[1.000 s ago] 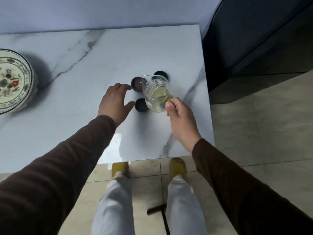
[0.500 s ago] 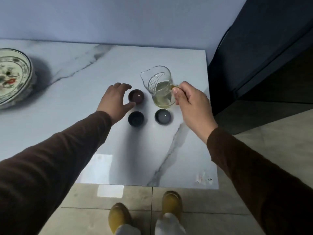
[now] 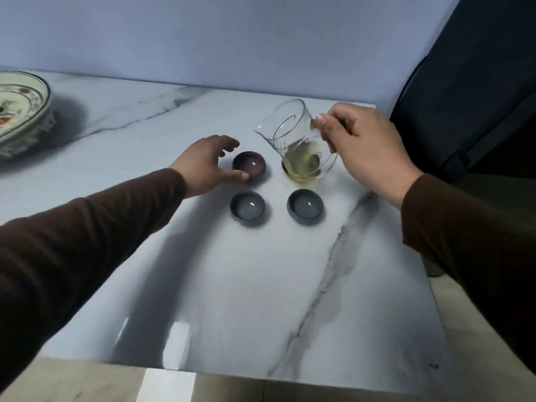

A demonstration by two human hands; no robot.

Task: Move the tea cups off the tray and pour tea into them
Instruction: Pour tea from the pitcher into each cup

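Since a sec ago the clear glass tea pitcher with yellow tea [image 3: 298, 143] has come down from above the cups and now sits low at the back right, tipped w/ its spout to the left. The right hand [image 3: 365, 149] is closed tight on its handle. The left hand [image 3: 207, 163] is loose and holds nothing; thumb & fingers rest just beside the dark purple round cup [image 3: 249, 165].

Two grey round cups [image 3: 247, 209] [image 3: 304, 207] sit in front, apart from each other on the white marble table [image 3: 232, 285]. A 4th cup seems to hide behind the pitcher; can't tell if it's full. The flower-painted tray [image 3: 20, 108] is far left, well apart.

To pour well: bring the spout right over one cup, tip slow, keep the left hand steady by the cup, stop before the rim.
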